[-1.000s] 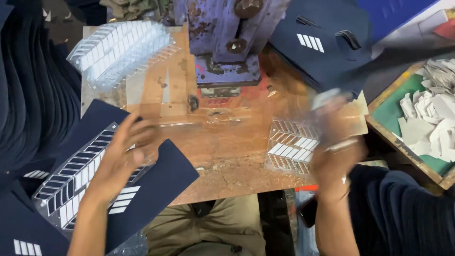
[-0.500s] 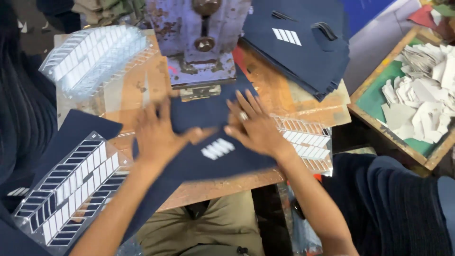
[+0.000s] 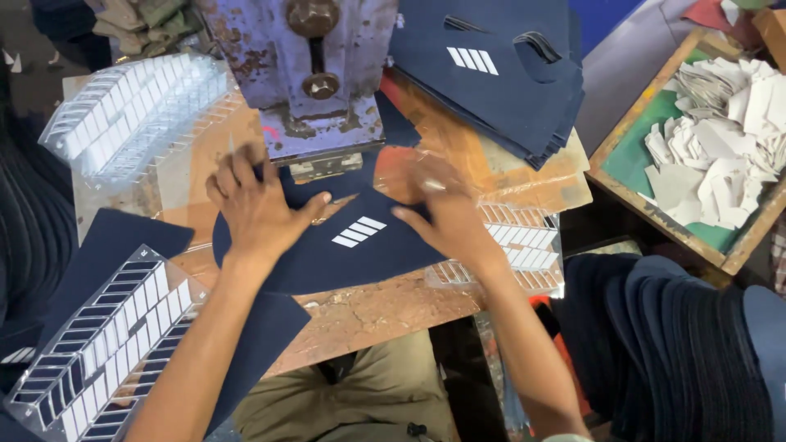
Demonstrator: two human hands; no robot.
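A dark navy fabric piece (image 3: 360,258) with white slanted stripes (image 3: 359,232) lies on the worn wooden bench in front of a blue-grey press machine (image 3: 315,78). My left hand (image 3: 258,209) lies flat on the piece's left part, fingers spread. On its right part rests my right hand (image 3: 438,209), also flat, with a ring on one finger. Both hands press the fabric, whose far edge reaches under the press head.
A clear sheet of white stripe stickers (image 3: 106,336) lies at the lower left, another (image 3: 135,115) at the upper left, a third (image 3: 524,245) under my right wrist. A pile of navy pieces (image 3: 508,74) sits behind; a wooden tray of paper scraps (image 3: 720,139) stands right. More navy fabric (image 3: 679,352) is stacked lower right.
A second ago my hands were apart at the sticker sheets. Since then they brought a navy piece to the bench centre and slid it towards the press.
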